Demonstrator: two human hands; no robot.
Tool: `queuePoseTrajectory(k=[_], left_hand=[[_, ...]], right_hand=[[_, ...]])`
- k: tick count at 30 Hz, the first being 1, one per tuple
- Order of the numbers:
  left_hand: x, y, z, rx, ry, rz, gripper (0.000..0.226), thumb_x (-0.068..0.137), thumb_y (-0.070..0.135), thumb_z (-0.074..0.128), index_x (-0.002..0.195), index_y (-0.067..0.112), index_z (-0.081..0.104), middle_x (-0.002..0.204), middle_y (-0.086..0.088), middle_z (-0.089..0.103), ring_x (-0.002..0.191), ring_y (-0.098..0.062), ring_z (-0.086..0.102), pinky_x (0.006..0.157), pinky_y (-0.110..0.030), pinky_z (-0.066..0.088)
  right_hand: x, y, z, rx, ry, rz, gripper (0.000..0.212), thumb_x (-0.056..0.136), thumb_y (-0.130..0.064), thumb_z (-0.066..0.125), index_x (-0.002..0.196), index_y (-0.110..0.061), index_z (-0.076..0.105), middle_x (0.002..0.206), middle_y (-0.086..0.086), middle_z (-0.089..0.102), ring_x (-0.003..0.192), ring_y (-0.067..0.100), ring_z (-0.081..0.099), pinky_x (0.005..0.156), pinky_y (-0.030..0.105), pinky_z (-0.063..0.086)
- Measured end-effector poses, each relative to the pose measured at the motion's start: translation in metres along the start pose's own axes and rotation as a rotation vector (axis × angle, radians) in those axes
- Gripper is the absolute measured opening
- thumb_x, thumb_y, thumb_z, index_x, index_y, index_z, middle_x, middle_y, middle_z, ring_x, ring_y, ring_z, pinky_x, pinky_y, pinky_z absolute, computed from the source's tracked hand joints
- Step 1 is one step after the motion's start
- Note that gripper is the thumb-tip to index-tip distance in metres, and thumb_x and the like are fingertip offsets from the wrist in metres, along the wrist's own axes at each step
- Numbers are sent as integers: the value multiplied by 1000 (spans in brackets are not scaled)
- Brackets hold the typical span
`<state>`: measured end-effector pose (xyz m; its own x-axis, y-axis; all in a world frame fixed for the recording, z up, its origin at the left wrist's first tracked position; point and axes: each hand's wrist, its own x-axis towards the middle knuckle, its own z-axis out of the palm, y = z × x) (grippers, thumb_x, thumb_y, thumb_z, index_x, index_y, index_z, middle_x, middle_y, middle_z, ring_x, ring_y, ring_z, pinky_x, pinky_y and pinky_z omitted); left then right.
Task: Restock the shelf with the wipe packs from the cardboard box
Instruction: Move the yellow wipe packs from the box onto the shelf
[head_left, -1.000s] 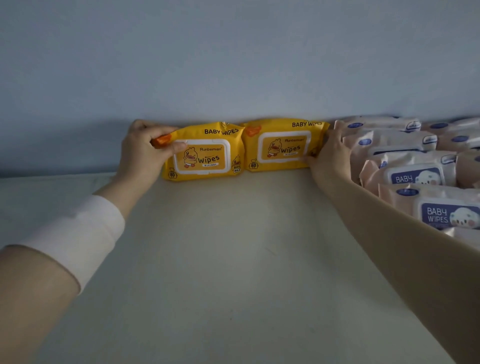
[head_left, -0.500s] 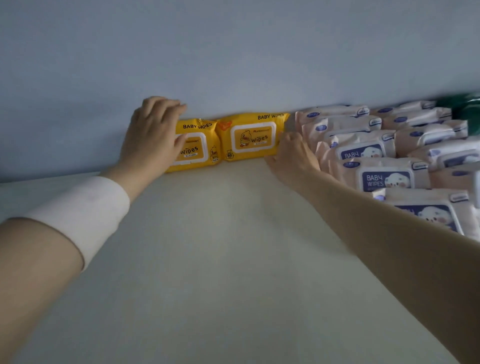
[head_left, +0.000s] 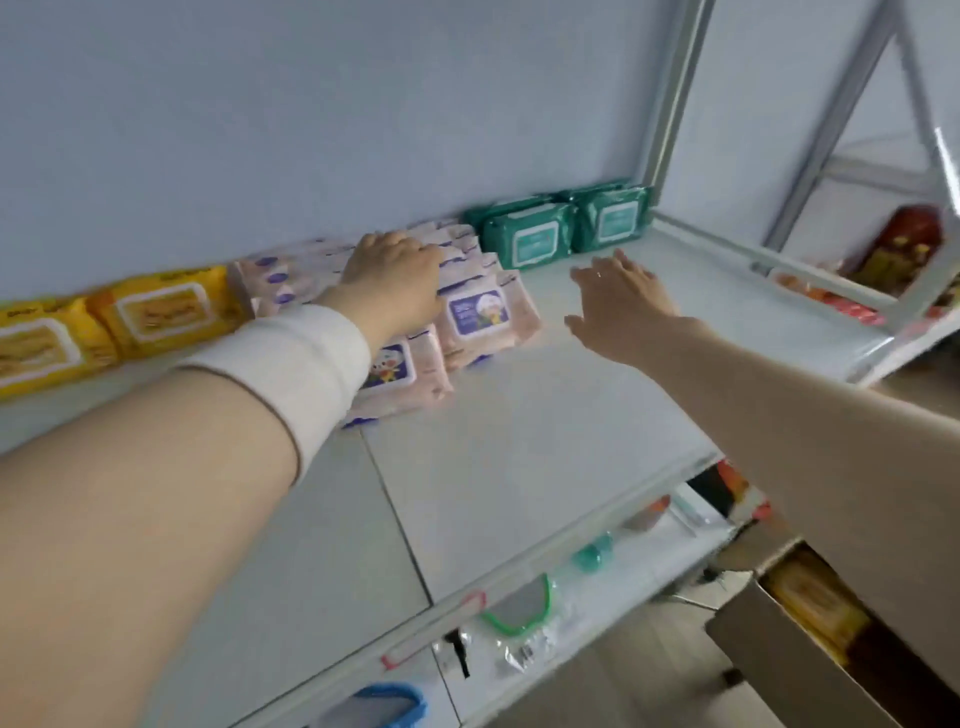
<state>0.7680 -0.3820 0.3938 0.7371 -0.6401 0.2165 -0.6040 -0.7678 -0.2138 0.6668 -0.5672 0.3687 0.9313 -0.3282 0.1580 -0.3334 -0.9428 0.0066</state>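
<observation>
Matte shelf, L hand flat on soft pink packs, R hand fingers splayed

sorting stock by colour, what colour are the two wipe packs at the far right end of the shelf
Teal green packs with pale label panels, seen in the head view.

**Shelf with packs along its back**

The pale shelf has a seam across it. Along its back lie 2 yellow packs at the left, pink packs in rows beside them, then green packs.
</observation>
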Motion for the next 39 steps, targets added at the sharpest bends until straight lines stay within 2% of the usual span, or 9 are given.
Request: queuePoseTrajectory(k=[4,10,16,19,24,30,35,39], left_hand=[[28,150,-2,-26,-22,183,43,90,30,47,129,12,48,137,-10,49,130,-25,39,105,-35,28],[73,341,8,-53,-54,465,49,92,34,46,135,13,42,143,-11,43,137,-26,31,112,-37,20],[110,500,60,-161,-149,676,46,90,34,50,132,14,44,137,-11,48,131,-28,38,106,-39,27],[109,560,96,-195,-282,761,50,89,40,51,130,12,44,132,-11,51,126,-29,41,103,-37,31],[99,634,170,-167,-521,854,48,90,41,51,129,14,47,129,-9,54,123,-28,45,101,-40,35],[62,679,261,-143,-834,819,51,89,42,51,134,19,45,131,-5,54,124,-25,46,104,-38,36],[47,721,332,-135,-990,758,48,89,40,51,133,21,46,129,-5,56,124,-25,48,104,-37,36],[47,766,406,-160,-1009,762,45,90,39,51,130,20,48,126,-3,56,118,-21,51,99,-35,40]], right_hand=[[-58,140,7,-44,-97,227,58,95,-36,45,145,-12,29,151,13,28,143,31,15,116,42,19],[-132,300,42,-32,-189,493,52,95,-32,45,142,-10,34,148,16,32,142,33,17,115,46,20],[-190,424,117,-19,-318,694,53,93,-34,49,140,-10,38,149,15,33,143,33,16,116,47,19],[-228,455,166,59,-454,793,51,94,-30,45,140,-12,36,149,14,33,143,32,16,116,48,18],[-289,476,251,206,-640,928,56,93,-38,47,143,-15,33,149,10,35,142,30,21,114,44,22],[-337,474,337,422,-851,989,59,96,-40,41,147,-14,26,150,8,33,143,29,19,115,38,22],[-339,496,406,588,-880,993,59,97,-39,39,148,-14,22,155,8,24,146,26,13,117,34,16],[-336,533,488,667,-800,1126,56,97,-36,42,146,-16,27,153,6,29,145,23,19,115,32,20]])
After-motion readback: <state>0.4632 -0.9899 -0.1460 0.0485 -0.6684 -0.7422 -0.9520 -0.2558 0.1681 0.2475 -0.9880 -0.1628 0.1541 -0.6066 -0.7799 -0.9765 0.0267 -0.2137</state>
